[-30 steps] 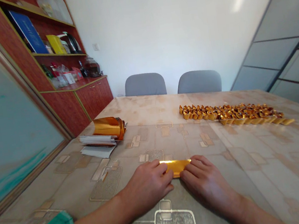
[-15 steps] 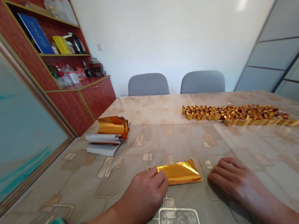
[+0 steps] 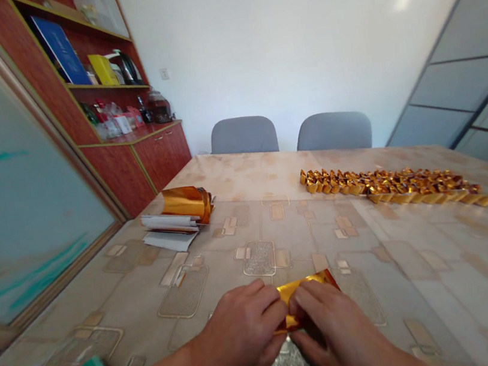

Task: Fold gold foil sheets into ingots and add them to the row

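A folded sheet of shiny gold foil paper point(image 3: 308, 279) is at the near middle of the table, partly covered by both hands. My left hand point(image 3: 250, 327) grips its left end, with the fingers curled over it. My right hand point(image 3: 332, 328) pinches the near edge close to the middle, thumb below and fingers on top. The far right corner of the sheet sticks out past my right fingers. Most of the near edge is hidden behind the hands.
A stack of gold and white paper sheets point(image 3: 180, 216) lies at the left of the patterned table point(image 3: 218, 259). Several folded gold paper pieces point(image 3: 390, 186) stand in rows at the right back. Two grey chairs point(image 3: 244, 135) are behind the table, and a red cabinet point(image 3: 146, 166) is at left.
My right hand has moved left from the bare tabletop and taken hold of the gold paper. The sheet has come nearer and tilted, its right end turned away from me.
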The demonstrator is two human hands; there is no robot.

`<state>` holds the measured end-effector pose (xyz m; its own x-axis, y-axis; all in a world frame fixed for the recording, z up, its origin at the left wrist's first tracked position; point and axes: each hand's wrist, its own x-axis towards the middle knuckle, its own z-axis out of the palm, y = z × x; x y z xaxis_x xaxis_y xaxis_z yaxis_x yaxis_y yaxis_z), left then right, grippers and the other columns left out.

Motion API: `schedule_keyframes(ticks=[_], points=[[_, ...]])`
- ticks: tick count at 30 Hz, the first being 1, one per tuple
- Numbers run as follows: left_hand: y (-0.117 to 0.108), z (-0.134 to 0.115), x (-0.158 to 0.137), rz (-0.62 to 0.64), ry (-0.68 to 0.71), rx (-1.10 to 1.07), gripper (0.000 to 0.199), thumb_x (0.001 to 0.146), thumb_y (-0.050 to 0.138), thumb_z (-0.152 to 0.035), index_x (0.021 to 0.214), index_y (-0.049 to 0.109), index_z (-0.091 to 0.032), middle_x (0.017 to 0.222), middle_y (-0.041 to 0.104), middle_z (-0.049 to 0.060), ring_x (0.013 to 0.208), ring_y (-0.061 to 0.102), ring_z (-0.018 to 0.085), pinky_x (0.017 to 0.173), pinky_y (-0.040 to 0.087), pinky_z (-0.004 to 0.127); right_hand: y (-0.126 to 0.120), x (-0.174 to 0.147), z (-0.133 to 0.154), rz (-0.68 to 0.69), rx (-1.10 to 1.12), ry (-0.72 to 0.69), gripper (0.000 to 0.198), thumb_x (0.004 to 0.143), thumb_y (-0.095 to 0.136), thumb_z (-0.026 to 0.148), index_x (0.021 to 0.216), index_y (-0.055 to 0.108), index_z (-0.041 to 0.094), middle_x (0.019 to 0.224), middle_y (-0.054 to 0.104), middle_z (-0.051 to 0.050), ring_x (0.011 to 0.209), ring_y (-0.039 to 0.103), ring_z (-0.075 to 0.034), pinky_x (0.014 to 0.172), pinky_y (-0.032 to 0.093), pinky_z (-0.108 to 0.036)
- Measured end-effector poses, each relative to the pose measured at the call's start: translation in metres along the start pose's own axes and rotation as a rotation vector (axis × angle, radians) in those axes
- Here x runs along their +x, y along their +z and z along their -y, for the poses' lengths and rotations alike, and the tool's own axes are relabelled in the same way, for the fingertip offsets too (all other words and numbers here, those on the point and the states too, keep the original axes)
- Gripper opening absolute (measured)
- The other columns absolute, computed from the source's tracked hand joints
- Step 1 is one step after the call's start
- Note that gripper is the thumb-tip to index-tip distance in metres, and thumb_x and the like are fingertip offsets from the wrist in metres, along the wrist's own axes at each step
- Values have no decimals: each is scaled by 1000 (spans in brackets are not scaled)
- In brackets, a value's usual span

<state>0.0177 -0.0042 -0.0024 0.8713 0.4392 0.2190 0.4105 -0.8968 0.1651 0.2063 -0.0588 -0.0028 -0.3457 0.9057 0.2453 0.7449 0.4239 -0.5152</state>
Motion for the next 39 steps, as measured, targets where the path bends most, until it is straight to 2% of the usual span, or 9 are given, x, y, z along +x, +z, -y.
schedule_keyframes(ticks=[3,5,7,10,13,18,24,39], points=[[-10,9,-4,63,-62,-109,17,78,58,-16,95,57,-20,97,63,4,86,54,22,76,46,33,0,-2,-7,12,-20,-15,20,76,69,14,93,62,23,92,67,-2,80,60,-20,69,45,-30],[-12,13,-5,80,-73,-146,17,76,57,-12,91,56,-19,97,63,4,87,54,21,78,45,33,0,-2,-9,-4,-44,-29,19,75,72,16,89,63,23,89,67,-1,77,59,-20,67,44,-29],[-10,16,-6,58,-79,-178,12,82,54,-12,90,57,-19,95,63,3,87,54,20,79,44,32,2,-1,-8,-24,-55,-38,10,80,66,14,82,61,22,83,65,-1,73,58,-19,63,41,-28],[-7,22,-7,-10,-140,-230,7,91,52,-17,90,59,-19,95,62,4,88,53,19,79,43,31,2,1,-7,-35,-17,-28,14,86,55,11,76,57,21,79,65,-2,71,58,-17,62,40,-26],[-8,29,-8,-45,-222,-300,5,91,58,-22,88,61,-19,96,59,4,92,54,19,80,43,30,0,3,-5,-30,32,-18,16,87,51,13,74,54,21,78,64,-2,71,58,-17,61,40,-26],[-12,39,-5,-31,-258,-380,8,91,63,-25,85,64,-20,98,59,2,95,54,18,83,41,31,-2,4,-7,-64,53,-33,18,88,50,18,70,50,21,71,61,-2,64,56,-16,56,38,-24],[-10,38,-1,-27,-302,-400,7,88,66,-26,85,64,-20,102,59,1,97,54,19,84,39,33,8,4,-13,-129,-38,-8,25,92,49,19,67,48,21,66,59,-1,57,55,-14,52,36,-23],[-3,38,4,-51,-378,-323,18,82,74,-30,78,61,-19,98,57,1,96,52,21,81,37,35,17,2,-18,-183,-314,-40,17,86,52,17,72,47,23,67,58,-2,57,56,-19,52,38,-27]])
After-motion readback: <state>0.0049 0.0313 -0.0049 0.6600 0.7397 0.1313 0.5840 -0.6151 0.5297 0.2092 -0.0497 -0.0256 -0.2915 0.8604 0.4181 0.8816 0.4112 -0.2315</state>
